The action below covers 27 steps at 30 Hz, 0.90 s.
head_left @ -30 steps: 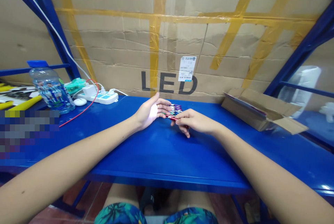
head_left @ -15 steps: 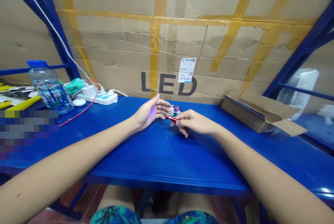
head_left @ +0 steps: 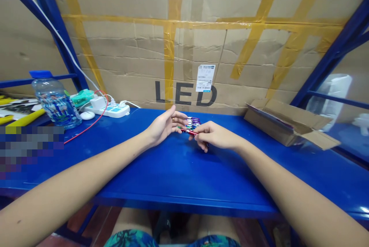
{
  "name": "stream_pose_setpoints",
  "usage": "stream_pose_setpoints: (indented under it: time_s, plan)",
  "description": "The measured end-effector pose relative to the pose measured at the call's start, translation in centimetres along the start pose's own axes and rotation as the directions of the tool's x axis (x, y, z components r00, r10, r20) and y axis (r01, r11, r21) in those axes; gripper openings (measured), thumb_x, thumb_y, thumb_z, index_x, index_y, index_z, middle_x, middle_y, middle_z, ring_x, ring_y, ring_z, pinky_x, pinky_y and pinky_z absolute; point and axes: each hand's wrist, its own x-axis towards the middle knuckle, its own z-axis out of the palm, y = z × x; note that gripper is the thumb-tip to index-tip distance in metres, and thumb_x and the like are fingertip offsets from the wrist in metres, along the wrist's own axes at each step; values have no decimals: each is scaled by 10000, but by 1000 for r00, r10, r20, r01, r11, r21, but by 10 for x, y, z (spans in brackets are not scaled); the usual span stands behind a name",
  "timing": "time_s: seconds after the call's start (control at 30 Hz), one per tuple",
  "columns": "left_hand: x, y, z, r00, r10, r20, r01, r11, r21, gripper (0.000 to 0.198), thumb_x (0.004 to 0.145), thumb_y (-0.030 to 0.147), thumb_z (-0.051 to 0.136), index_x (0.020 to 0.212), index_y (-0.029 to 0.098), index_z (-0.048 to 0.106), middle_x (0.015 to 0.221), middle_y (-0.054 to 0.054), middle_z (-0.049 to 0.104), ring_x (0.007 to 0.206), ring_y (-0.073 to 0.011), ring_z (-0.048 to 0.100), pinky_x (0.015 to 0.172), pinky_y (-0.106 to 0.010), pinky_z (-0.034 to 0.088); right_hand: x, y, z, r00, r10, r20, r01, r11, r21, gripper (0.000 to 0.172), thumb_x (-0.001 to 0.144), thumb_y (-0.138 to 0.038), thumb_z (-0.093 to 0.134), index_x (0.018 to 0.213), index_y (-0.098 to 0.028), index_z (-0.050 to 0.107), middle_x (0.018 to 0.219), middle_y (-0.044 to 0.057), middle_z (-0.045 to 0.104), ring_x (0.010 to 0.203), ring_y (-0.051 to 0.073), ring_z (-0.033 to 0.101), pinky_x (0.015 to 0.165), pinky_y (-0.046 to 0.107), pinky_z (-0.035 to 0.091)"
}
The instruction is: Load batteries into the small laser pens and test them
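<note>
Several shiny coloured pens [head_left: 193,120], purple, blue and green among them, lie side by side on the blue table [head_left: 184,174], partly hidden by my hands. My right hand [head_left: 215,133] pinches a red pen [head_left: 191,132] between thumb and fingers at the near side of the row. My left hand [head_left: 165,127] is open, palm turned toward the pens and thumb raised. Its fingertips are at the left ends of the pens, close to the tip of the red one; whether they touch it I cannot tell.
An open cardboard box [head_left: 276,124] stands at the right. On the left are a water bottle [head_left: 57,103], a white power strip [head_left: 115,110], a white mouse [head_left: 87,115] and a red cable [head_left: 98,120]. A large taped cardboard sheet [head_left: 129,58] rises behind the table.
A purple glow on my left palm has gone. Both hands stay almost in place, and the red pen is still in my right hand. The view has shifted slightly.
</note>
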Motion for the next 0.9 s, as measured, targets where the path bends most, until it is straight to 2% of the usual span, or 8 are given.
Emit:
stream_pose_setpoints:
  time_s: [0.63,0.9]
  plan:
    - [0,2,0,1000,12,13,-12,1000,27,546,912,619,524,944,107,710,890,-132,687,836,-217,636,700,-309,482,0,-1,-1,1000,-10,21,10,1000,3,192,810,-271,559,893,-136,668,543,-28,593,451,110,524,514,253,461]
    - [-1,1,0,1000,8,25,-9,1000,22,546,914,625,519,951,116,712,889,-127,693,825,-211,640,692,-303,483,1,-2,1,994,-26,-107,16,996,-88,192,825,-320,566,831,-154,662,494,-46,525,393,97,467,426,234,359]
